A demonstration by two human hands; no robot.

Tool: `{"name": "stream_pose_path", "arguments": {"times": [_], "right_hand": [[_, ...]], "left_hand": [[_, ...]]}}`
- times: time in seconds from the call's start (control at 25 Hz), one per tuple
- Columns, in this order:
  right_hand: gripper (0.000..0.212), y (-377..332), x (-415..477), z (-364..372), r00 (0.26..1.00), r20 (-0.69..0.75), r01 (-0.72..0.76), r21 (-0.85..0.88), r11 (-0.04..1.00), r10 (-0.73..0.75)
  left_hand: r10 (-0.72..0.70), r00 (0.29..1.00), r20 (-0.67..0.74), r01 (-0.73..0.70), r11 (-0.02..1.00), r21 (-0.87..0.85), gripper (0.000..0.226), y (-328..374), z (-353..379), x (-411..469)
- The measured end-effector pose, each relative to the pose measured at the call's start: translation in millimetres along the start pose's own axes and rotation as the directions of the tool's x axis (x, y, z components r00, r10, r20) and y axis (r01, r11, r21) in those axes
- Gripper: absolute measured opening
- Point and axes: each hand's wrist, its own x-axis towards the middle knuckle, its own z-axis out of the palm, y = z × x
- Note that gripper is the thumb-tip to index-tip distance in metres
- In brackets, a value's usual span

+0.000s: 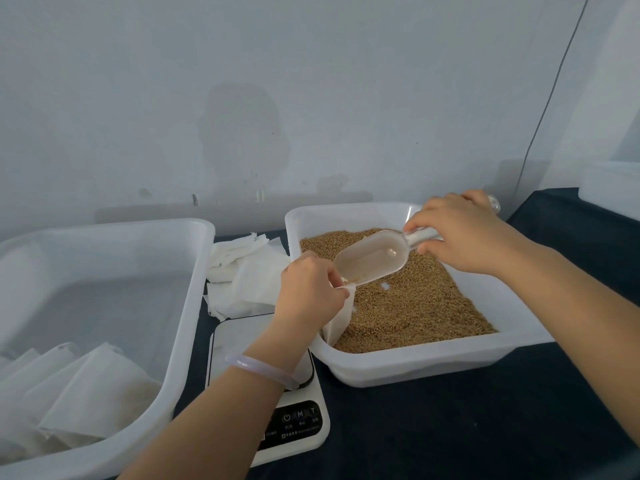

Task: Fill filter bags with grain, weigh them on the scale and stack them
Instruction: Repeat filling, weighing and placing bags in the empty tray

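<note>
My left hand (pixel 308 289) has its fingers curled and pinched on the top edge of 1 white filter bag (pixel 341 317), which hangs down inside the near-left corner of the grain tray (pixel 433 362), its lower part lying against the grain (pixel 415 299). My right hand (pixel 464 233) is clamped around the handle of the clear plastic scoop (pixel 374 261), thumb and fingers wrapped on it, over the far side of the tray. The scoop is tilted with its mouth down toward the bag's opening, just beside my left fingers; its bowl is nearly empty, with only a few grains at the lip. The brown grain covers most of the tray floor. Under my left wrist sits the white scale (pixel 298 427), its button panel facing me; I cannot read its display. A pale bracelet (pixel 259 370) circles that wrist. Beyond the scale, between the 2 containers, lies a loose pile of empty bags (pixel 242 275). To my left stands a large translucent bin (pixel 187 306) with several filled bags (pixel 79 393) leaning in its near corner. Everything rests on a dark cloth (pixel 450 427).
</note>
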Motion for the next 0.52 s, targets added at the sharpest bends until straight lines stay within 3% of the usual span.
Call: {"name": "stream_pose_path", "arguments": {"times": [0.32,0.52], "right_hand": [[0.028,4.8,0.7,-2.2,1.000,-0.024,-0.017,0.009,1.000,0.017],[0.025,16.0,-4.6,30.8,0.948,0.283,-0.228,0.276,0.934,0.148]], "left_hand": [[-0.015,1.000,-0.020,0.015,1.000,-0.010,0.011,-1.5,1.0,-0.7],[-0.057,0.998,-0.023,0.057,0.998,-0.034,0.009,-0.7,1.0,-1.6]]}}
